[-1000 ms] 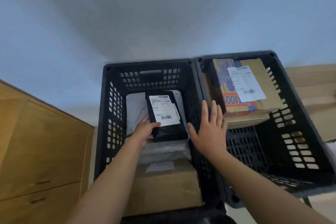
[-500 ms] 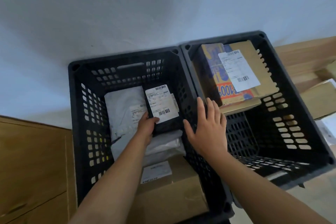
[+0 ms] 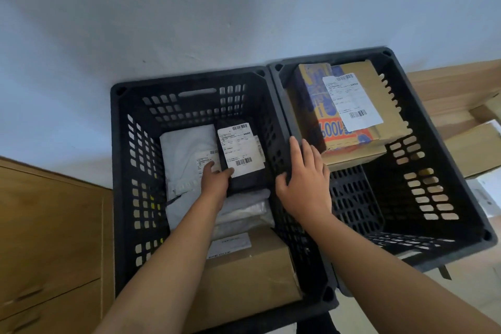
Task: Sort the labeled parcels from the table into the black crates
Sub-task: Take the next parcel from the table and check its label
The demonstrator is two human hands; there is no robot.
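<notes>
Your left hand is down inside the left crate, thumb and fingers pinching the near end of the black parcel. So the parcel runs away from your grip, long axis pointing at the far wall, lying on the white mailer. I'd guess you just let go there. Your right hand holds no parcel, fingers draped over the rim shared with the right crate.

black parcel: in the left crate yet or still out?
In. The black parcel sits inside the left crate atop grey mailers, below the rim; the left hand grips its near corner.
</notes>
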